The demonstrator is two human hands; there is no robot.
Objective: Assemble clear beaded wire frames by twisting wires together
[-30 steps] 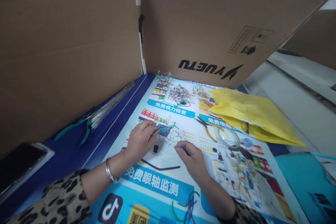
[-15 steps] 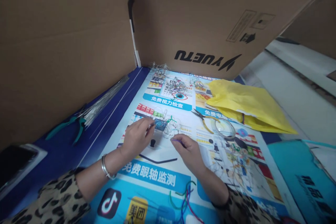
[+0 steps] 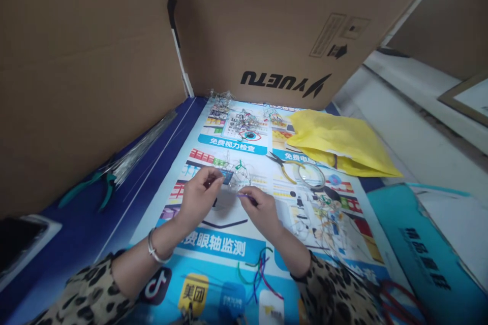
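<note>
My left hand, with a silver bangle at its wrist, is closed in a pinch above the printed sheet; what it holds is too small to name. My right hand pinches a thin purple wire that points toward my left hand. Just beyond both hands lies a loose tangle of fine clear and silver wire with a green piece in it. Nearer my body, green, blue and red wires lie on the sheet.
Yellow-handled pliers, a wire coil and a yellow bag lie beyond my right hand. Teal pliers and straight wires lie left. Cardboard walls stand behind; a teal packet is at right.
The view has shifted, so the table items appear further left. My hands stay close together, and my right hand still pinches the purple wire.
</note>
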